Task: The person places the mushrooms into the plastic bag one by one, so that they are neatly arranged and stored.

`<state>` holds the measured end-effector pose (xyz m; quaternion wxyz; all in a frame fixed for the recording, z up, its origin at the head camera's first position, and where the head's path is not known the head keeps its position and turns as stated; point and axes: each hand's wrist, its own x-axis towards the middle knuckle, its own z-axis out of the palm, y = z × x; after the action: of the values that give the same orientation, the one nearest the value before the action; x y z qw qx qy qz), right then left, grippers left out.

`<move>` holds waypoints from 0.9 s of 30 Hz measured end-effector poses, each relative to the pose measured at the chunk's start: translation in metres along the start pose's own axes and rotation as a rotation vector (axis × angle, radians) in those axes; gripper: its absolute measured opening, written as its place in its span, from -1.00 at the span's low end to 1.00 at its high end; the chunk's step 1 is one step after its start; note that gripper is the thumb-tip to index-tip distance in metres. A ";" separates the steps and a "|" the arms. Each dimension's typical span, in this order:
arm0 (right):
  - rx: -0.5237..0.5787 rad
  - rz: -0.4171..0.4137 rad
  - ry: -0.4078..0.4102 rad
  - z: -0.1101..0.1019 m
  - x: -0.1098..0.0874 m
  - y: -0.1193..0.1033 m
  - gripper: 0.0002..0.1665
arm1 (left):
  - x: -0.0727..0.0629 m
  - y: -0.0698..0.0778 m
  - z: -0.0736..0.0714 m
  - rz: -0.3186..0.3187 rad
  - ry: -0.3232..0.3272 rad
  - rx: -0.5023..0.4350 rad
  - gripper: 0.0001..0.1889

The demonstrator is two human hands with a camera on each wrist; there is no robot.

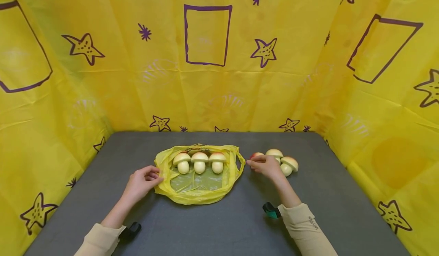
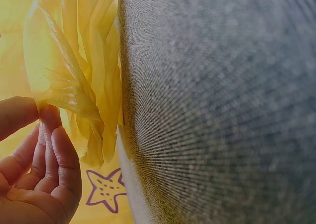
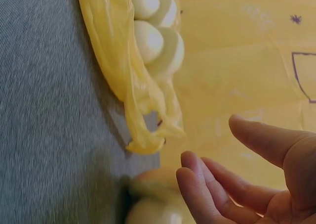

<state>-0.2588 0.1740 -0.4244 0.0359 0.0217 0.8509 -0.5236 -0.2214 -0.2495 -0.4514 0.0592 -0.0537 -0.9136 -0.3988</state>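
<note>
A yellow plastic bag [image 1: 202, 199] lies with its mouth spread wide. Inside, three model mushrooms [image 1: 199, 162] with pale stems and cream caps sit in a row along the far side. At the bag's left edge my left hand [image 1: 141, 182] pinches the thin plastic [image 2: 59, 85] between thumb and finger. To the right of the bag is my right hand [image 1: 269, 168], its thumb and fingers apart with nothing between them. Beside and behind it stand more mushrooms [image 1: 289, 165], one partly hidden by the hand. The right wrist view shows the bag's handle loop [image 3: 148, 140] near the fingertips.
A dark grey table [image 1: 205, 233] carries everything. Yellow cloth walls [image 1: 205, 88] with purple star and frame drawings enclose it at the back and both sides. A dark wrist camera [image 1: 130, 231] is strapped at the left wrist, another [image 1: 271, 210] at the right.
</note>
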 end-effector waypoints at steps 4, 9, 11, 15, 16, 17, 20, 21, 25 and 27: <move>-0.016 -0.027 0.007 -0.009 -0.002 0.004 -0.55 | 0.000 0.001 -0.001 -0.002 0.000 0.004 -0.68; 0.003 -0.046 -0.001 -0.019 -0.008 0.004 -0.57 | 0.000 0.001 -0.001 0.002 0.005 0.010 -0.69; 0.012 -0.052 -0.001 -0.022 -0.009 0.006 -0.56 | 0.001 0.001 -0.001 0.005 0.005 0.011 -0.69; 0.010 -0.041 0.019 -0.027 -0.007 0.015 -0.55 | 0.001 0.000 0.000 0.006 0.006 0.014 -0.69; 0.000 -0.038 0.023 -0.029 -0.007 0.016 -0.55 | 0.001 0.000 0.000 0.006 0.007 0.015 -0.69; -0.003 -0.031 0.027 -0.030 -0.007 0.018 -0.54 | 0.001 0.000 0.000 0.005 0.007 0.016 -0.69; 0.007 -0.014 0.037 -0.034 -0.009 0.021 -0.54 | 0.001 0.001 0.000 0.003 0.007 0.017 -0.69; 0.009 -0.012 0.037 -0.036 -0.009 0.022 -0.53 | 0.001 0.001 0.001 0.003 0.006 0.015 -0.69; 0.022 -0.003 0.038 -0.041 -0.012 0.024 -0.50 | 0.002 0.001 0.001 0.006 0.005 0.008 -0.69; 0.017 0.000 0.049 -0.044 -0.013 0.026 -0.49 | 0.001 0.001 0.001 0.008 0.007 0.006 -0.69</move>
<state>-0.2453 0.2250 -0.4262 0.0148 0.0350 0.8471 -0.5301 -0.2228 -0.2483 -0.4510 0.0641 -0.0559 -0.9143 -0.3960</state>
